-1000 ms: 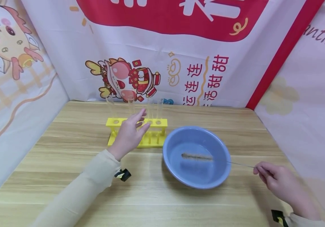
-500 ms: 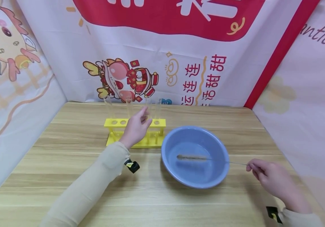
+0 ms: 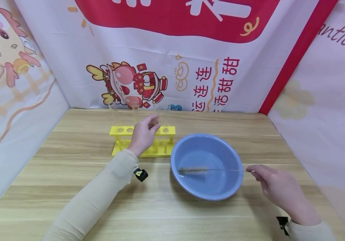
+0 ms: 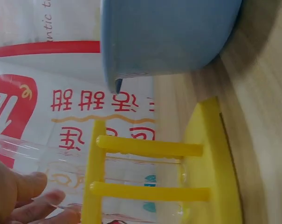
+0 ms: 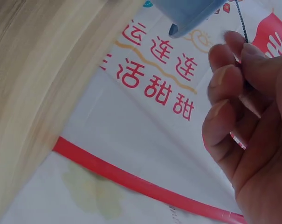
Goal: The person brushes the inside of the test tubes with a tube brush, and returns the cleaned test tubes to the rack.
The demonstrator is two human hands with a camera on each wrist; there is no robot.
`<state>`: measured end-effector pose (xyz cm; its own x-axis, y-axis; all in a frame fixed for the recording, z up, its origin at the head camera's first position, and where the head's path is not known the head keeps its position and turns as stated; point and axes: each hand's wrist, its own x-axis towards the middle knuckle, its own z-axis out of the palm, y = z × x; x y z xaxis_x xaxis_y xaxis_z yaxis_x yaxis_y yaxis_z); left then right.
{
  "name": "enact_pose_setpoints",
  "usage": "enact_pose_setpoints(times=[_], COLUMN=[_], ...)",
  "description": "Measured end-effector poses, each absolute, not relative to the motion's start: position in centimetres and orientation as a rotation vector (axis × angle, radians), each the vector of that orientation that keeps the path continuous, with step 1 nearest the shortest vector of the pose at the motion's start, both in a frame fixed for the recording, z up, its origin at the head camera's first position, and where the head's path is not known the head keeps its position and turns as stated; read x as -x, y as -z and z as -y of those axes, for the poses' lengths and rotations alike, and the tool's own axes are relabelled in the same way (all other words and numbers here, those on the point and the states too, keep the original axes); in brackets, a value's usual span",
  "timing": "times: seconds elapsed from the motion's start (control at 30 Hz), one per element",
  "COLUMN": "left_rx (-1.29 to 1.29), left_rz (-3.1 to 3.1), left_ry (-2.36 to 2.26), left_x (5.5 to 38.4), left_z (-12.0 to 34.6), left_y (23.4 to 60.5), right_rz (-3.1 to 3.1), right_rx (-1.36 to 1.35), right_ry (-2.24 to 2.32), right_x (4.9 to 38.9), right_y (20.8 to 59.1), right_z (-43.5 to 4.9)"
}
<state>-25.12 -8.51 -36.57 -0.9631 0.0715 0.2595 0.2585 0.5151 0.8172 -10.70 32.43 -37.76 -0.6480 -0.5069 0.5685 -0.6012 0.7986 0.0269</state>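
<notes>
Left hand [image 3: 143,134]: in front of the yellow rack [image 3: 157,155], up at the tubes [image 3: 135,115]; thumb and fingers partly bent, about half open. The see-through walls blend into the background here, so I cannot tell whether it has hold of a tube.
Right hand [image 3: 278,187]: just right of the blue basin [image 3: 207,198], thumb and forefinger pinching the wire handle [image 5: 242,23] near its end, the other fingers loosely curled.
Brush [image 3: 193,171]: held nearly level across the basin, its brown bristles inside near the left wall; the wire handle runs right, over the rim, to the pinch.
Basin: on the table [image 3: 154,207], right of the rack and near its right end.
Rack: a bar with round holes over a flat base; the left forearm and hand cover part of its middle.
Tubes: standing in the rack, their tops well above the bar, spaced along it.
Sleeves: pale cream, on both arms; a small black piece [image 3: 141,174] shows beside the left wrist, another [image 3: 282,223] beside the right.
Table: light wood grain.
Backdrop [image 3: 175,47]: printed cloth with a cartoon figure and red lettering.
</notes>
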Motion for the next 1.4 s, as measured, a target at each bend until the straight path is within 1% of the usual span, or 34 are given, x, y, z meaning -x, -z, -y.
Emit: enact_pose_setpoints(times=[0.1, 0.23, 0.43, 0.6, 0.7, 0.8, 0.97, 1.13, 1.4], left_rx=[0.354, 0.495, 0.766, 0.955, 1.074, 1.138, 1.141, 1.132, 1.13], left_rz=[2.502, 2.39, 2.152, 2.062, 2.112, 2.25, 2.449, 2.468, 2.415], left_ry=[1.383, 1.3, 1.136, 1.027, 0.883, 0.695, 0.38, 0.18, 0.065], left_x=[24.7, 23.5, 21.2, 19.5, 18.5, 17.6, 17.0, 17.3, 17.5], left_z=[8.6, 8.8, 8.7, 8.2, 8.0, 7.9, 8.3, 8.7, 8.6], left_y=[35.6, 33.4, 30.3, 28.9, 29.0, 29.7, 31.2, 32.3, 33.0], right_rz=[2.441, 2.469, 2.494, 2.481, 2.469, 2.46, 2.429, 2.342, 2.275], right_rx=[-0.81, -0.772, -0.642, -0.565, -0.525, -0.479, -0.426, -0.446, -0.482], right_ry=[-0.213, -0.207, -0.232, -0.287, -0.352, -0.444, -0.631, -0.776, -0.846], right_x=[10.6, 10.4, 10.1, 9.9, 9.7, 9.4, 9.1, 8.7, 8.4], right_y=[37.6, 37.6, 37.6, 37.4, 37.3, 37.3, 37.5, 37.5, 37.5], right_z=[-32.2, -32.2, -32.5, -32.9, -33.3, -33.8, -34.8, -35.4, -35.8])
